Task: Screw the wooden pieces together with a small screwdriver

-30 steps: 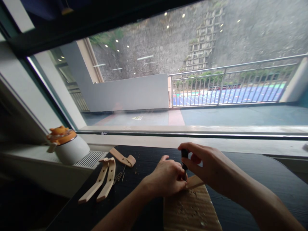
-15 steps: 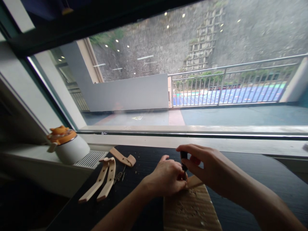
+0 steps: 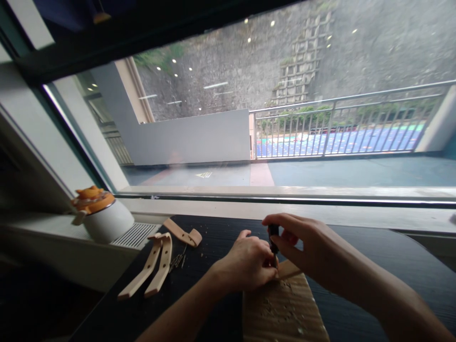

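Note:
My right hand [image 3: 308,240] grips the dark handle of a screwdriver [image 3: 273,233], held nearly upright with the shaft pointing down. Beside it my left hand [image 3: 247,263] is closed, its fingers curled at the shaft's lower end and on a light wooden piece [image 3: 289,270]. Whether a screw sits under the tip is hidden by the left fingers. The wooden piece lies at the far end of a wood-grained board [image 3: 281,313] strewn with small chips. To the left lie two bent wooden pieces with holes [image 3: 157,270], side by side, and a curved wooden hook [image 3: 183,232].
Several screws [image 3: 178,260] lie by the wooden pieces on the black table [image 3: 213,228]. A white pot with an orange animal-shaped top [image 3: 110,221] stands on the ledge at left. A large window and its sill [image 3: 171,207] bound the table's far side.
The view has shifted very slightly. Both hands keep their places, and the screwdriver's handle looks a little turned in my right fingers.

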Demonstrator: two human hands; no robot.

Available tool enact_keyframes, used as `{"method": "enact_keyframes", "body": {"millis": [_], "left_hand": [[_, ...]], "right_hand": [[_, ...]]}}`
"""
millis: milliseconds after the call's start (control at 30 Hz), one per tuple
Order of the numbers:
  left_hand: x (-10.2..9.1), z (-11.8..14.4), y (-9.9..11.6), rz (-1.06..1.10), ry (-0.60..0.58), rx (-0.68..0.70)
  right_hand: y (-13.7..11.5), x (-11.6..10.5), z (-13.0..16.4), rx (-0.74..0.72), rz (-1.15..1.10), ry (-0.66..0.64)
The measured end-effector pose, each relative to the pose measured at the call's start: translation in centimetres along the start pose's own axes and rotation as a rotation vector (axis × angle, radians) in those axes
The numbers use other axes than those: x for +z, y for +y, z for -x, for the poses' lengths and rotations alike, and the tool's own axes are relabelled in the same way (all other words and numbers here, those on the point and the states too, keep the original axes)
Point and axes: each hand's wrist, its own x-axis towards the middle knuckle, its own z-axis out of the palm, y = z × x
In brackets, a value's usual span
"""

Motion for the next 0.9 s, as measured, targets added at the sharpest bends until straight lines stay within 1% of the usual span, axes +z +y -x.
{"method": "enact_keyframes", "body": {"millis": [133,233,333,400,500,600,733,800,900], "left_hand": [[0.1,-0.1,0.0,-0.016,-0.005,-0.013],[0.2,-0.1,-0.2,-0.02,0.017,-0.004],[0.4,-0.1,-0.4,-0.024,0.015,-0.004],[0.5,-0.1,-0.5,-0.033,0.018,-0.018],[0.4,-0.3,-0.5,-0.05,-0.007,-0.013],[-0.1,-0.4,-0.3,-0.061,-0.075,-0.011],[-1.0,-0.6,-0.2,-0.094,-0.165,0.008],[-0.9,-0.7,-0.4,-0.13,-0.168,0.017],[-0.3,-0.7,-0.8,-0.158,-0.132,0.023]], "right_hand": [[0.5,0.2,0.0,-0.001,-0.001,0.001],[0.9,0.4,-0.3,0.055,0.002,-0.001],[0.9,0.5,-0.6,0.112,-0.031,-0.012],[0.8,0.4,-0.9,0.135,-0.049,-0.042],[0.4,-0.1,-1.5,0.15,-0.077,-0.14],[-0.2,-1.0,-2.3,0.143,-0.049,-0.256],[-1.4,-2.5,-3.4,0.06,0.079,-0.393],[-2.0,-3.1,-3.8,0.025,0.131,-0.472],[-3.0,-3.6,-4.2,0.005,0.172,-0.575]]}}
